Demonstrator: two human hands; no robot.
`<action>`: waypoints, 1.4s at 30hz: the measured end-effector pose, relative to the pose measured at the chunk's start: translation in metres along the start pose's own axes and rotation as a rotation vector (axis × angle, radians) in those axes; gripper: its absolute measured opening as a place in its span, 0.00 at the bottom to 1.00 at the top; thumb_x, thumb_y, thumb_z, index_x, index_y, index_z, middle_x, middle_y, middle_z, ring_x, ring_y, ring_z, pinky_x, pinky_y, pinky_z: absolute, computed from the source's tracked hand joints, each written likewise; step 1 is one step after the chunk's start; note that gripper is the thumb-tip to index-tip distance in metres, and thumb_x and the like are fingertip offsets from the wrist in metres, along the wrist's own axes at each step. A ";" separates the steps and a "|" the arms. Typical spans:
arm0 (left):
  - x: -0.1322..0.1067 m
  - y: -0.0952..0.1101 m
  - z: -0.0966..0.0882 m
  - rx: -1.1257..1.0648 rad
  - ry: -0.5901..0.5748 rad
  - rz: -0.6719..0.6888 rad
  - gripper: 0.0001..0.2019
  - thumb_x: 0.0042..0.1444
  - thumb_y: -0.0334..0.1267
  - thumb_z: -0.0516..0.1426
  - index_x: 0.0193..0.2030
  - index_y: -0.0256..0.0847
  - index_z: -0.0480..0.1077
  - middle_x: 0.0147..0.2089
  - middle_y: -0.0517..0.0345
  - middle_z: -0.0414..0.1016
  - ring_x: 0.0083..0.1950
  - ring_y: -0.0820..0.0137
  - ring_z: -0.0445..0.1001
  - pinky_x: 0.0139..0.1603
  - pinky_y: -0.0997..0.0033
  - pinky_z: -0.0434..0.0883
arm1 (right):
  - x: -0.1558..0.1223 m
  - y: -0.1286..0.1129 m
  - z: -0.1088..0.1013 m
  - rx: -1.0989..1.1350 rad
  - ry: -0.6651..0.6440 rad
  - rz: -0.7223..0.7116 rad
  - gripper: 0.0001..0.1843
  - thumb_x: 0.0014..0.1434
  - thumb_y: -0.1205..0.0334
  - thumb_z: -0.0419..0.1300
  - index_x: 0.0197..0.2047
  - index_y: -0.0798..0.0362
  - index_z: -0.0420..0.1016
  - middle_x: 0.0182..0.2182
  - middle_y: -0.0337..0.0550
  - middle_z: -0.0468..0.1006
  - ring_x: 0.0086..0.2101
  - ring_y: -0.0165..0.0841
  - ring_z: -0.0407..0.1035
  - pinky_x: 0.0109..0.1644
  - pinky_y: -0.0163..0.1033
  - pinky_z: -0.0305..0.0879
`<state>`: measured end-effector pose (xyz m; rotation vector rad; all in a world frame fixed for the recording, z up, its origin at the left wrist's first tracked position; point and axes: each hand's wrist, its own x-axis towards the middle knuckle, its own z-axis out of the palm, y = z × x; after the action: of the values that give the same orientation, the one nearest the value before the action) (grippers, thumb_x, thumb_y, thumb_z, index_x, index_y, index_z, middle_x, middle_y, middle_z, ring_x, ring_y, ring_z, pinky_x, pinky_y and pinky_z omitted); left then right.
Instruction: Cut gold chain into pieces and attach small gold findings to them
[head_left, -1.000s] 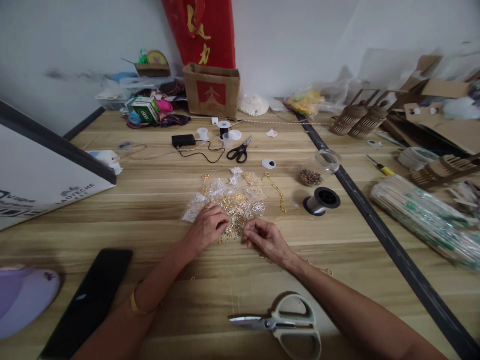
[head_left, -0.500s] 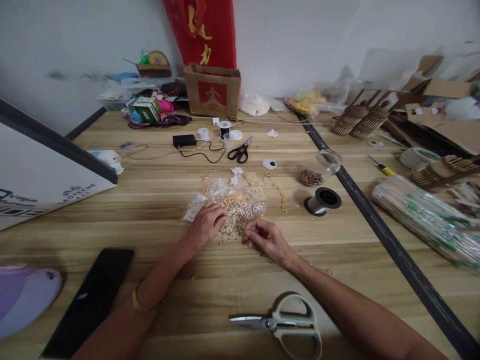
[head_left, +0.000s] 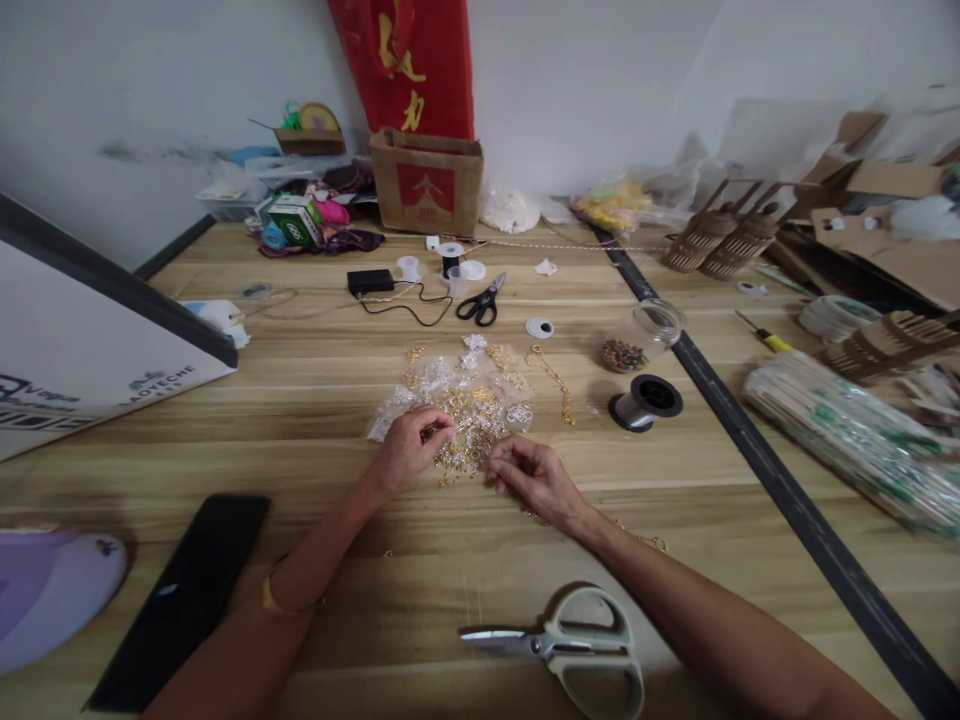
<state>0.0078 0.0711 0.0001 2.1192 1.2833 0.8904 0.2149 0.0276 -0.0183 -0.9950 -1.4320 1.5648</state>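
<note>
A pile of small gold and silver jewellery findings (head_left: 472,430) lies on the wooden table among clear plastic bags (head_left: 439,375). My left hand (head_left: 411,448) is at the pile's left edge, thumb and fingers curled into a pinch; whatever is between the fingertips is too small to tell. By the lower right of the pile, my right hand (head_left: 534,478) also pinches, and its fingertips hide anything they hold. A gold chain (head_left: 553,383) is laid out beyond my right hand. Another bit of gold chain (head_left: 654,543) shows beside my right forearm.
Large pale-handled scissors (head_left: 562,645) lie near the front. Behind the pile are black scissors (head_left: 484,302). A wire spool (head_left: 645,402) and a clear jar of beads (head_left: 626,352) stand to the right. A black phone-like slab (head_left: 184,600) rests at left.
My left hand has lifted slightly and its fingers have drawn together into a pinch. My right hand has hardly moved.
</note>
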 end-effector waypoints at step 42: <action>-0.007 0.005 0.015 0.360 -0.078 0.222 0.09 0.59 0.29 0.52 0.42 0.40 0.73 0.38 0.53 0.67 0.43 0.64 0.64 0.47 0.60 0.65 | 0.005 -0.008 -0.003 0.195 0.141 0.042 0.16 0.50 0.50 0.65 0.30 0.55 0.68 0.21 0.36 0.72 0.18 0.24 0.63 0.22 0.30 0.60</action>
<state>0.0198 0.0614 -0.0084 2.5902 1.2609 0.6933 0.2156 0.0335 -0.0109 -1.0032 -1.1459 1.5965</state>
